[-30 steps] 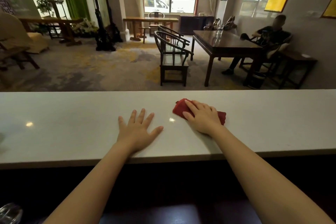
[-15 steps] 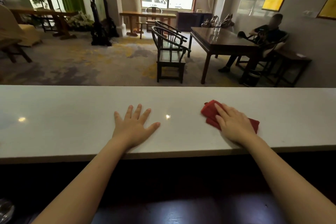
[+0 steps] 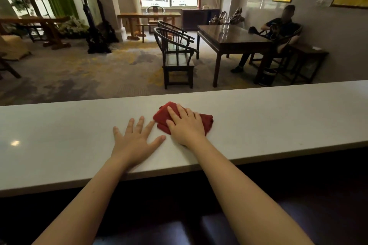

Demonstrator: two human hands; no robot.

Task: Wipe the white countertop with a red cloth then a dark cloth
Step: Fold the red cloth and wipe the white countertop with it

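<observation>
A folded red cloth (image 3: 166, 116) lies on the white desk (image 3: 278, 117) beneath the flat, open-fingered right hand (image 3: 186, 127), just beside the left hand (image 3: 137, 141), which rests palm-down with fingers spread.

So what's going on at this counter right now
A person is wiping the white countertop. Their right hand is pressed flat on a folded red cloth, palm down rather than in a closed grip. The left hand lies flat on the bare surface just beside the cloth, fingers spread, as if bracing. No dark cloth is in view. Across the room, someone sits at a dark wooden table, not involved.
</observation>
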